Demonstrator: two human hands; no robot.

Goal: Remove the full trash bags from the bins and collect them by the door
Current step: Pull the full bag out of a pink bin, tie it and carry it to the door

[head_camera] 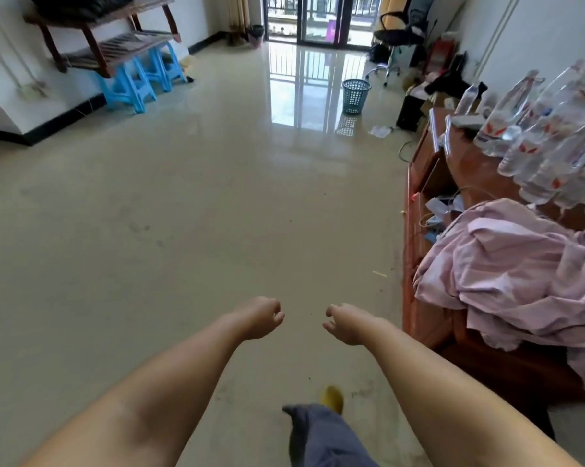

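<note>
Your left hand (262, 316) and right hand (343, 323) reach out ahead over the floor (183, 214), near each other, fingers loosely curled and holding nothing. They look free so you can take hold of a bag. The blue bin (356, 96) stands well ahead by the glass door (304, 18); no bag shows in it, and its inside is too small to read. A darker bin (256, 35) sits beside the door's left edge, contents hidden. On the worktop (469, 176) lie bottles (554, 129) and pink cloth (506, 264).
</note>
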